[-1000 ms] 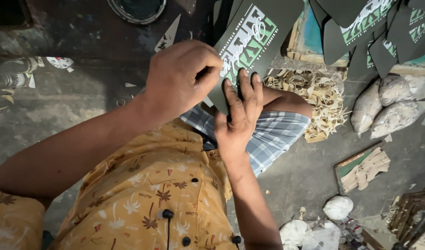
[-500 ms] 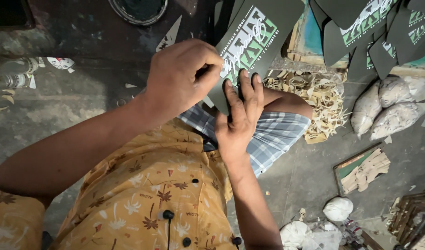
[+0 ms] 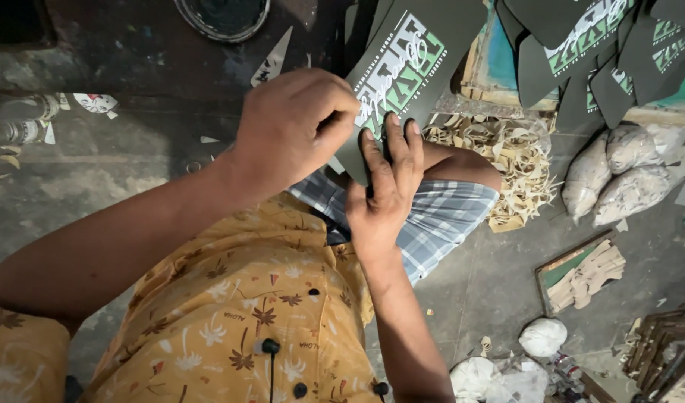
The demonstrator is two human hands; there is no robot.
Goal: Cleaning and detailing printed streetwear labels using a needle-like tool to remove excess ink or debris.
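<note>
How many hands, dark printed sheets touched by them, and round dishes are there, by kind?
Hands: 2 (left hand, right hand)
Sheets: 1 dark printed sheet
Dishes: 1 round dish
Total: 4

**Hidden / cropped / unreadable**

Dark printed sheet (image 3: 409,67): lower end hidden behind both hands, top corner cut by the frame edge. Left hand (image 3: 294,130): fingertips curl under, so its grip point is out of sight. Right hand (image 3: 383,190): palm faces the sheet, contact unseen. Round container (image 3: 223,15) is cropped at the top edge. The stack of dark sheets (image 3: 603,52) runs off the top right. Sacks (image 3: 618,179): contents unclear. Clutter at bottom right (image 3: 663,358) is too dim to identify.
</note>
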